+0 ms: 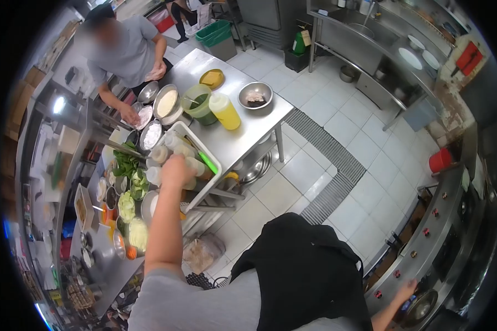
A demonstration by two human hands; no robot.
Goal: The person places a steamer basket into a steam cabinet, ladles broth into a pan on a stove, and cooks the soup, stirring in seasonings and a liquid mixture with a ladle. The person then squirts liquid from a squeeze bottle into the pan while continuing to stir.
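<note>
We see, left of centre, the left hand [178,172] at translucent plastic bottles [178,144] in a white rectangular tray [218,167]; lower right, the right hand [406,291] beside a round metal pan [423,307]. We cannot tell either grip.

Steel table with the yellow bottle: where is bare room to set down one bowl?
On the steel table: free between yellow bottle, metal bowl and near edge; also beyond the yellow dish. Crowded around the white bin, where the left hand is.
</note>
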